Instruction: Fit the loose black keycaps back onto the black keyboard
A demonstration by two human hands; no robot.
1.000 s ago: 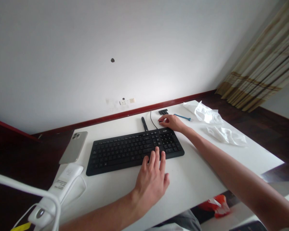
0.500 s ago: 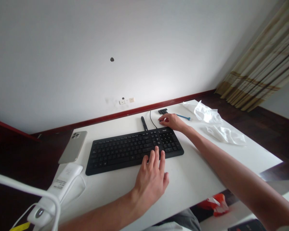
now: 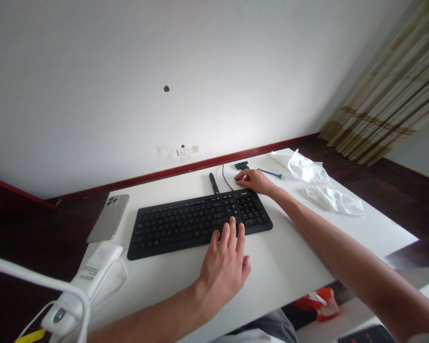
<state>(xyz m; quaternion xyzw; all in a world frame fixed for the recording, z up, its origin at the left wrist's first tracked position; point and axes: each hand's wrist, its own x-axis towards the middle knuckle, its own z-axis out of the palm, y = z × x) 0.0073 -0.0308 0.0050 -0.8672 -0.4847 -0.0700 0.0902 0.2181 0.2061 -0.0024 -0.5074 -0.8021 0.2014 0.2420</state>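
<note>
A black keyboard (image 3: 186,224) lies across the white table (image 3: 293,257). My left hand (image 3: 225,264) rests flat at the keyboard's front edge, its fingers stretched out onto the keys near the number pad. My right hand (image 3: 258,182) sits just behind the keyboard's far right corner. Its fingers are curled and pinched around a small reddish thing I cannot make out. A little cluster of loose black keycaps (image 3: 241,165) lies just beyond that hand, and a thin blue tool (image 3: 270,173) lies to its right.
A black stick-shaped object (image 3: 212,182) and the keyboard cable (image 3: 226,177) lie behind the keyboard. A phone (image 3: 109,217) lies face down at the left, with a white device (image 3: 93,269) in front of it. Two crumpled white cloths (image 3: 305,167) (image 3: 334,198) lie at the right.
</note>
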